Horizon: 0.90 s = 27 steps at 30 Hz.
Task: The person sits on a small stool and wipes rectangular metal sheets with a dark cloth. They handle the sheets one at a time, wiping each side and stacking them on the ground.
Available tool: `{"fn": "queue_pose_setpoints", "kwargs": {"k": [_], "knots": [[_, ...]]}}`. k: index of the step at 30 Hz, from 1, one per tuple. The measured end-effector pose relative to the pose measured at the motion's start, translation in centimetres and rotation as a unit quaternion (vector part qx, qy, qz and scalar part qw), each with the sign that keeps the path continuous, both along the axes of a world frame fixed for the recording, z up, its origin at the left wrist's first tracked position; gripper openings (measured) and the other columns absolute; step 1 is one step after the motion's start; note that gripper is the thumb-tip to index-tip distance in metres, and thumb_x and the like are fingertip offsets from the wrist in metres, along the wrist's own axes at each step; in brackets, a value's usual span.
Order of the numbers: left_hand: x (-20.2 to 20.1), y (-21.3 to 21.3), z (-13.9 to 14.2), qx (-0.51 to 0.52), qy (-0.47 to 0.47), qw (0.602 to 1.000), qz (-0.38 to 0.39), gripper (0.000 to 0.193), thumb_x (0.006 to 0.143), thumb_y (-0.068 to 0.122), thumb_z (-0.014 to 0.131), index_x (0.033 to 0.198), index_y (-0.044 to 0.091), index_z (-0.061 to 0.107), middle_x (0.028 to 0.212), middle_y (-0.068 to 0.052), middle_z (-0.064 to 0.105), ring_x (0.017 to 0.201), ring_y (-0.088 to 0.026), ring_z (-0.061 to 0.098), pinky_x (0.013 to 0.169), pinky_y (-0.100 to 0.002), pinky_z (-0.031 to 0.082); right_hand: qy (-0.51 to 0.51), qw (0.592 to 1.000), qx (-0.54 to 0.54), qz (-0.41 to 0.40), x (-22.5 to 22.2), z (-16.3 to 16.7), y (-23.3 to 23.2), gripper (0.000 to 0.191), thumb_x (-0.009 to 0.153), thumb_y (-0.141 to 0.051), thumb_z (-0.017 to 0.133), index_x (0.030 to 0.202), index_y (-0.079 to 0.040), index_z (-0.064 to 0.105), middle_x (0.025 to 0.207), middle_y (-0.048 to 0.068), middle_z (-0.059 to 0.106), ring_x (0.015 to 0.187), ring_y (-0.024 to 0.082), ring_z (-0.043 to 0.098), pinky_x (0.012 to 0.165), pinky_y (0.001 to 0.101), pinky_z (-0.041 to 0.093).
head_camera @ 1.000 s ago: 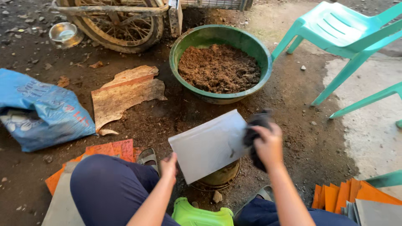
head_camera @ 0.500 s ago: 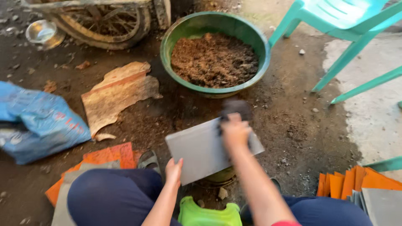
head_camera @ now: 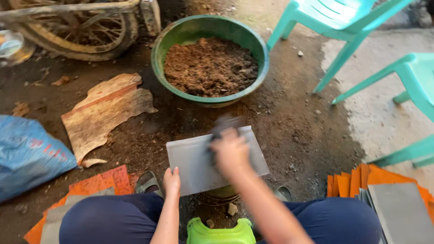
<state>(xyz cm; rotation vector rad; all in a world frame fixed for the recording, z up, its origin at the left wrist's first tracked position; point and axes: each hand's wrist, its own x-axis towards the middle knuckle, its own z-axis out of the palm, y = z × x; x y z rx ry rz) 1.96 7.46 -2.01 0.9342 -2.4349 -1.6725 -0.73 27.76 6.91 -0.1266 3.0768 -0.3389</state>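
Observation:
A flat grey tile (head_camera: 192,160) lies tilted in front of my knees, over a round can (head_camera: 222,193) on the ground. My left hand (head_camera: 171,180) grips the tile's near left edge. My right hand (head_camera: 231,152) is closed on a dark scrubbing pad (head_camera: 222,125) and presses it onto the tile's upper middle; the hand and pad are motion-blurred. I sit with both dark blue trouser legs (head_camera: 113,219) either side of a bright green stool (head_camera: 220,231).
A green basin (head_camera: 159,49) full of brown earth stands beyond the tile. Torn cardboard (head_camera: 104,113) and a blue sack (head_camera: 27,151) lie left. Orange and grey tile stacks (head_camera: 389,199) sit right, another stack (head_camera: 97,183) left. Teal plastic chairs (head_camera: 352,27) stand right, a cart wheel (head_camera: 77,27) at back left.
My right hand with the pad has swept from the tile's right edge leftward to its upper middle. The tile has levelled out a little. My left hand keeps its hold.

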Motion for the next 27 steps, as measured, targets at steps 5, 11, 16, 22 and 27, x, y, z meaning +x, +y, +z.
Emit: {"fn": "queue_pose_setpoints", "kwargs": {"k": [5, 11, 16, 22, 27], "knots": [[-0.6, 0.2, -0.5, 0.069, -0.012, 0.997, 0.023, 0.033, 0.102, 0.026, 0.054, 0.117, -0.001, 0.067, 0.107, -0.02, 0.073, 0.097, -0.035, 0.069, 0.086, -0.044, 0.05, 0.195, 0.97, -0.034, 0.139, 5.4, -5.7, -7.5, 0.042, 0.083, -0.014, 0.066, 0.118, -0.033, 0.076, 0.149, 0.018, 0.048, 0.108, 0.044, 0.054, 0.082, 0.0606, 0.046], [-0.2, -0.2, -1.1, 0.011, 0.027, 1.0, -0.011, 0.033, 0.103, 0.026, 0.057, 0.112, -0.004, 0.068, 0.102, -0.019, 0.071, 0.095, -0.033, 0.067, 0.086, -0.042, 0.05, 0.262, 0.96, -0.088, -0.038, 4.3, -10.1, 4.4, 0.023, 0.079, -0.017, 0.071, 0.096, -0.028, 0.081, 0.114, 0.011, 0.068, 0.082, 0.037, 0.064, 0.068, 0.0517, 0.049], [0.1, -0.7, 0.0, 0.086, -0.006, 0.996, 0.027, 0.033, 0.1, 0.023, 0.059, 0.128, 0.005, 0.059, 0.105, -0.015, 0.072, 0.097, -0.029, 0.067, 0.085, -0.041, 0.051, 0.128, 0.968, -0.014, -0.215, 1.6, -8.0, 14.4, 0.044, 0.083, -0.01, 0.062, 0.115, -0.036, 0.077, 0.142, 0.015, 0.054, 0.108, 0.048, 0.058, 0.085, 0.0568, 0.053], [-0.1, -2.9, 1.7, 0.039, 0.182, 0.978, 0.09, 0.027, 0.101, 0.022, 0.063, 0.116, 0.0, 0.066, 0.108, -0.01, 0.07, 0.099, -0.019, 0.066, 0.085, -0.035, 0.051, 0.166, 0.941, -0.261, -0.135, -0.4, -0.9, 22.5, 0.062, 0.081, -0.001, 0.063, 0.142, -0.017, 0.065, 0.14, 0.016, 0.069, 0.127, 0.029, 0.069, 0.112, 0.0407, 0.051], [-1.1, -4.5, 3.5, 0.12, 0.16, 0.972, 0.121, 0.035, 0.107, 0.027, 0.07, 0.101, -0.007, 0.067, 0.094, -0.016, 0.073, 0.083, -0.024, 0.065, 0.077, -0.036, 0.05, 0.037, 0.77, -0.604, -0.202, -0.2, 1.9, 25.1, 0.065, 0.091, -0.003, 0.054, 0.154, -0.015, 0.051, 0.151, 0.012, 0.056, 0.13, 0.026, 0.058, 0.104, 0.0357, 0.048]]}}
